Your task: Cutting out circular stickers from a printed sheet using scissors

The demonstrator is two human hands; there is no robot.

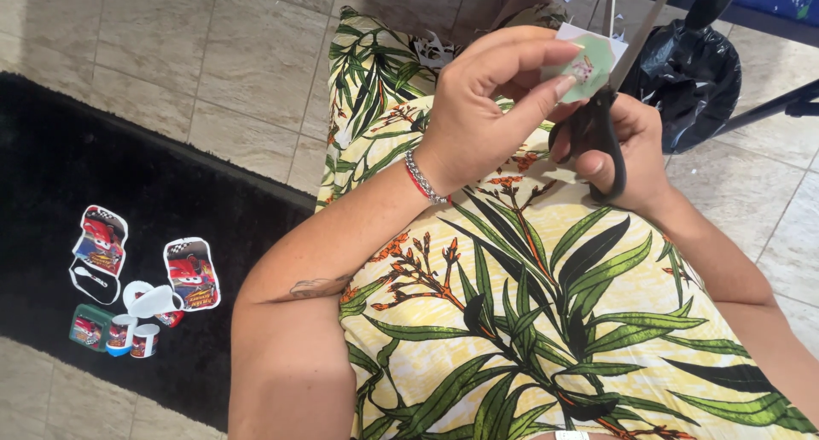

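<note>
My left hand pinches a small pale green paper cutout between thumb and fingers, held above my lap. My right hand grips black-handled scissors, whose blades point up past the paper toward the top edge. The two hands meet at the paper. A silver and red bracelet circles my left wrist. My lap is covered by a yellow dress with green leaf print.
On a black rug at the left lie several cut paper pieces with red car pictures and small paper cups. A black plastic bag sits on the beige tiled floor at upper right, beside a dark furniture leg.
</note>
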